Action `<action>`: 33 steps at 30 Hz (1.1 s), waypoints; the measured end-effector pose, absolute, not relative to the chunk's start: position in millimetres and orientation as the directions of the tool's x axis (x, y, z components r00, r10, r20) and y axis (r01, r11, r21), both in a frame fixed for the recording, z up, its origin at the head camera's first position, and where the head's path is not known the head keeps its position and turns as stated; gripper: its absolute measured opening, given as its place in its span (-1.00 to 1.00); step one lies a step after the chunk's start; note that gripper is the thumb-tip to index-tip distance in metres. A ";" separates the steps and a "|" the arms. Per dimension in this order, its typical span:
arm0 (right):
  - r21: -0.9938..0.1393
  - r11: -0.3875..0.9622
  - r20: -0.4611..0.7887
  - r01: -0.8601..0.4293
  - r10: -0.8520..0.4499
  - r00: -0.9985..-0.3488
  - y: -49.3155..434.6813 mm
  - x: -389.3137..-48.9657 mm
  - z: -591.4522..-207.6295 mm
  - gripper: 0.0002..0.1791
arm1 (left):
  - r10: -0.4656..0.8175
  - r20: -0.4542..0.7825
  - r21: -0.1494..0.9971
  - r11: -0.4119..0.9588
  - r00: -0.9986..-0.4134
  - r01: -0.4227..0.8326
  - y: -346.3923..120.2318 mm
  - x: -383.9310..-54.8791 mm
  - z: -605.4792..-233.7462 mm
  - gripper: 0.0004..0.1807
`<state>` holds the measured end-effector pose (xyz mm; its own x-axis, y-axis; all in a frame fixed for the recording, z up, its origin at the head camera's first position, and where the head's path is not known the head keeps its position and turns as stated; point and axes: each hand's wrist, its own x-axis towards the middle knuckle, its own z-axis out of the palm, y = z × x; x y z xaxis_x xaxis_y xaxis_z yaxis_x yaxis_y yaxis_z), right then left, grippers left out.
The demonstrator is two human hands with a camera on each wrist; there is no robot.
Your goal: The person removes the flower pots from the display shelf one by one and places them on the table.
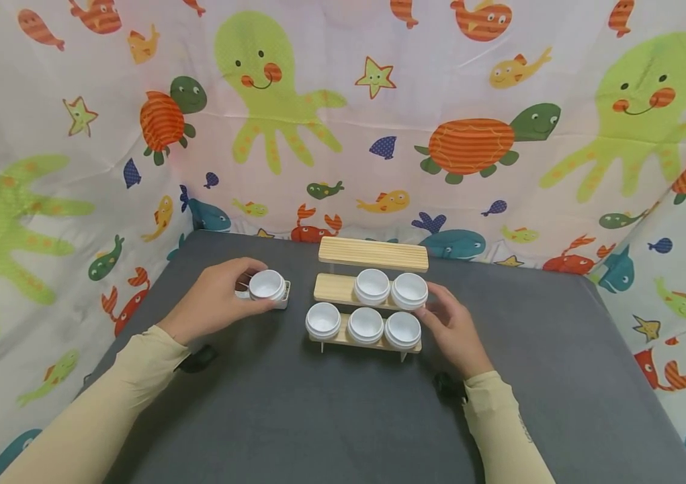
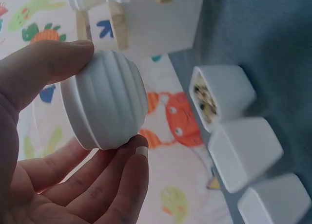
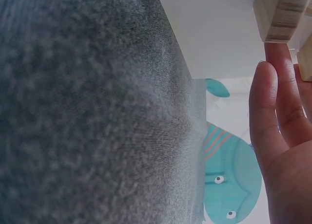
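My left hand [image 1: 224, 296] holds a small white ribbed cup [image 2: 105, 100] between thumb and fingers, left of the tiered wooden stand [image 1: 373, 252]. The thumb presses its rim while the fingertips support the other side. At the right end of the stand's middle shelf, my right hand [image 1: 454, 329] grips the edge with thumb and fingers, close beside a white cup [image 1: 409, 290]. Its lower fingers [image 3: 287, 97] are straight and reach up to the wood. A second cup [image 1: 372, 287] shares that shelf; three more, including a left one [image 1: 322, 320], line the bottom shelf.
White square dishes [image 2: 246, 153] stand on the grey table [image 1: 330, 417] beneath my left hand; one dish [image 2: 229, 92] contains small mixed bits. The stand's top shelf [image 1: 373, 254] is bare wood. A patterned sea-animal curtain [image 1: 343, 134] hangs behind and along both sides.
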<state>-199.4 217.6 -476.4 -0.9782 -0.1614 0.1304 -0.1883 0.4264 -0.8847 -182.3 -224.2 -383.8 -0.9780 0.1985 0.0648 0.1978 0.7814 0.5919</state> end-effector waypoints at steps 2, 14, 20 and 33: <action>-0.886 0.425 0.127 -0.185 -0.160 -0.979 217.1 -199.8 -476.0 -0.41 | 0.180 0.056 0.585 0.791 -0.982 0.179 -233.0 -177.3 -385.3 -0.29; -0.891 0.416 0.126 -0.180 -0.153 -0.980 218.4 -201.4 -477.7 -0.40 | 0.110 0.010 0.550 0.829 -0.994 0.097 -274.9 -149.5 -404.8 -0.20; -0.894 0.409 0.127 -0.183 -0.161 -0.979 217.1 -201.3 -477.1 -0.41 | 0.078 0.004 0.529 0.846 -0.997 0.068 -293.1 -136.7 -421.9 -0.23; -0.891 0.405 0.147 -0.207 -0.174 -0.974 216.2 -198.9 -476.6 -0.43 | 0.040 0.006 0.516 0.856 -0.999 0.037 -312.7 -128.3 -448.4 -0.24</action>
